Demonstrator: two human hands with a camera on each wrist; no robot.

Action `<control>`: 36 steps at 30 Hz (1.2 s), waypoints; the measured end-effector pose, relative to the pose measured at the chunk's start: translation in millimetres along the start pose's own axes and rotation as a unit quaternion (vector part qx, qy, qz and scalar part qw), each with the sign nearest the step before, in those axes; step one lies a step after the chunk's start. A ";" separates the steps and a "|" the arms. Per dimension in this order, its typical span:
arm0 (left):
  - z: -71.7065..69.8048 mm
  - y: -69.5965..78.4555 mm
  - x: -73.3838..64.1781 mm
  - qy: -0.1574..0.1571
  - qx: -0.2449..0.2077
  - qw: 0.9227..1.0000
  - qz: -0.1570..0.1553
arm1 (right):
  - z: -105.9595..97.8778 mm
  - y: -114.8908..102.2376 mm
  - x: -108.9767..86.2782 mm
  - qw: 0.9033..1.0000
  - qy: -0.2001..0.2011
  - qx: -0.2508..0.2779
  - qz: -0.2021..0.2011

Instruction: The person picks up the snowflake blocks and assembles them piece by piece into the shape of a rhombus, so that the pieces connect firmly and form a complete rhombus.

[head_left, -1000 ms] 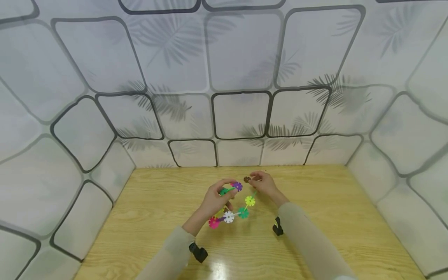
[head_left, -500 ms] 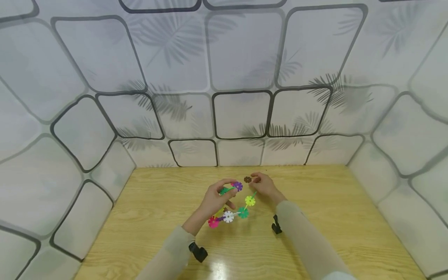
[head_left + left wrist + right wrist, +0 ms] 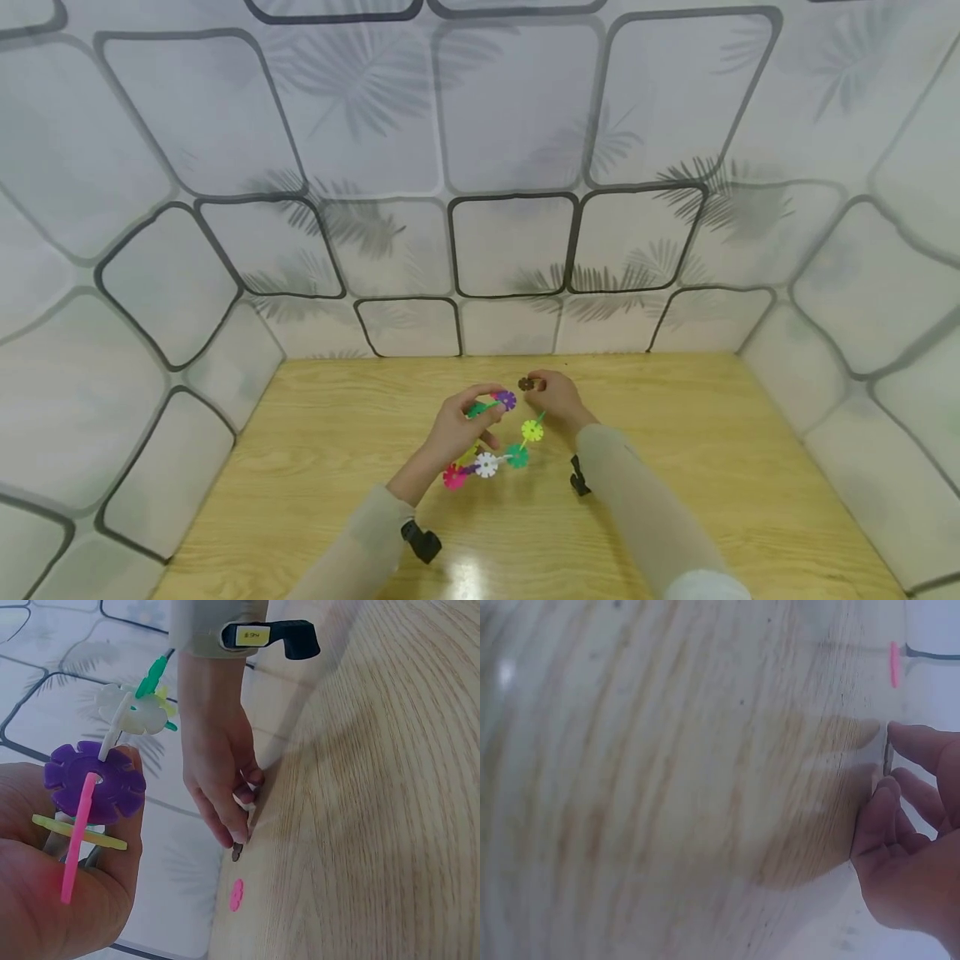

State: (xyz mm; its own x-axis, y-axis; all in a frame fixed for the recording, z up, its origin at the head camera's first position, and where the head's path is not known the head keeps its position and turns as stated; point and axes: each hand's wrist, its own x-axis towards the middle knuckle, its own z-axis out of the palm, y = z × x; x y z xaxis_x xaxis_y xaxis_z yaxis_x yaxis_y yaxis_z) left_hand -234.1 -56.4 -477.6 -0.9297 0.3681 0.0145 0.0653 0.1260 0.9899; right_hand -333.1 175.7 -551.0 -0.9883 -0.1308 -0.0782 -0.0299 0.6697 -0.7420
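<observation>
My left hand (image 3: pixel 456 425) holds a chain of interlocking snowflake discs above the table. In the head view a purple disc (image 3: pixel 506 401) shows by its fingertips, and a white disc (image 3: pixel 486 464), a pink disc (image 3: pixel 453 477) and a yellow disc (image 3: pixel 532 431) hang lower. The left wrist view shows a purple disc (image 3: pixel 90 784) with a pink one slotted into it, close to the palm. At the far part of the table my right hand (image 3: pixel 557 397) pinches a brown snowflake disc (image 3: pixel 526 384) by its edges, between thumb and forefinger. That disc (image 3: pixel 888 754) lies flat, low at the tabletop.
A loose pink disc (image 3: pixel 237 895) lies on the wooden table (image 3: pixel 660 500), beyond the brown one in the left wrist view. Patterned fabric walls (image 3: pixel 510 242) enclose the table at the back and both sides. Each wrist wears a black camera strap (image 3: pixel 422 542).
My right hand has shifted slightly left, its fingers closing in over the brown disc. My left hand keeps the chain in the same place. The head view has turned a little.
</observation>
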 end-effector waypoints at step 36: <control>-5.2 4.4 -1.2 0.008 0.008 1.000 -0.003 | -4.7 -12.7 -12.4 0.998 0.005 0.032 -0.048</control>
State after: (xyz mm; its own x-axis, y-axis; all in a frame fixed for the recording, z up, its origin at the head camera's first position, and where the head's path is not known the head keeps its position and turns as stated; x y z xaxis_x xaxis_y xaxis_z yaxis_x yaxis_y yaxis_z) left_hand -234.5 -61.1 -472.6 -0.9361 0.3517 0.0103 0.0649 0.1437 0.9875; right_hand -321.2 172.2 -537.5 -0.9828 -0.1848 0.0012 -0.1150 0.6063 -0.7869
